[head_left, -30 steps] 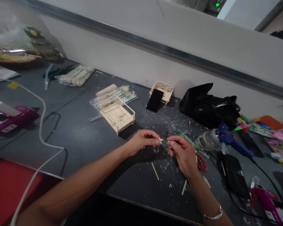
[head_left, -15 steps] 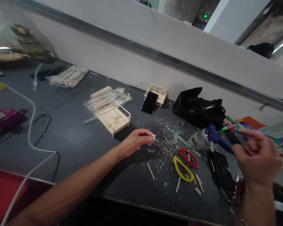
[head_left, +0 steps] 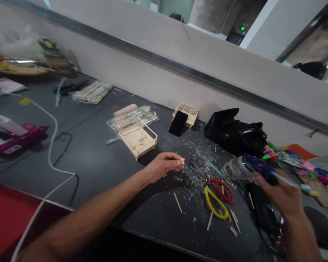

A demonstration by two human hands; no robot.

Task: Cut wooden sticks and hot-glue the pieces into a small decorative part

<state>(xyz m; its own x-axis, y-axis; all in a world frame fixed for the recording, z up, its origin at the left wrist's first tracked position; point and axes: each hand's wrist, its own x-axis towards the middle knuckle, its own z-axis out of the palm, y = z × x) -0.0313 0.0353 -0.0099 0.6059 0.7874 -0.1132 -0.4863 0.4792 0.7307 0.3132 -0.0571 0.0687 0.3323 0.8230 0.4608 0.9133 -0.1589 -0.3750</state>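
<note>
Between thumb and fingertips, my left hand (head_left: 164, 166) pinches a tiny piece of pale wooden sticks (head_left: 183, 161) above the table. My right hand (head_left: 280, 191) is closed around the handle of a blue hot glue gun (head_left: 259, 167), slightly smeared by motion. The gun's front is beside a clear jar (head_left: 235, 168). Scissors with one red and one yellow handle (head_left: 217, 203) lie between my hands, their blades among scattered chips. Up and left of my left hand stands a small stick-built bed frame (head_left: 138, 140) with little wooden bits on its slats.
A black phone (head_left: 178, 123) leans on a small stick-built bench (head_left: 190, 112). Bagged sticks (head_left: 133, 118) lie behind the bed frame. A black bag (head_left: 232, 131) sits by the wall. At left are a purple glue gun (head_left: 19, 138) and a white cord (head_left: 54, 134). Cut sticks (head_left: 178, 202) lie near the front edge.
My right hand has moved from above the blue glue gun's handle to gripping it, and the gun has turned. My left hand still pinches the small piece. The view has shifted slightly left.
</note>
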